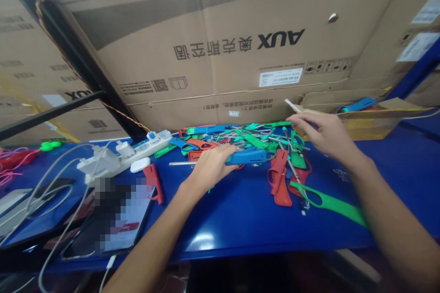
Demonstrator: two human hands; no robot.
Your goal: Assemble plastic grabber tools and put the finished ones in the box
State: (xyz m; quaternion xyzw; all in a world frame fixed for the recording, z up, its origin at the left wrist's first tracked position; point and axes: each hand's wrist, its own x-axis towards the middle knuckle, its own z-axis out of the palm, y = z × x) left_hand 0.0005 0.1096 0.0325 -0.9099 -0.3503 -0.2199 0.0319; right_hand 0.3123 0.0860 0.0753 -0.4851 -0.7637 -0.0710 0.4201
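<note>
- Left hand (211, 165) fingers curled on blue handle (245, 157), lying crosswise on the table (240, 219);
- Right hand (321, 132) pinches a thin rod (292, 105), above the pile (261, 139).

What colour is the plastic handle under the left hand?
Blue: the plastic handle under the left hand, in the head view.
</note>
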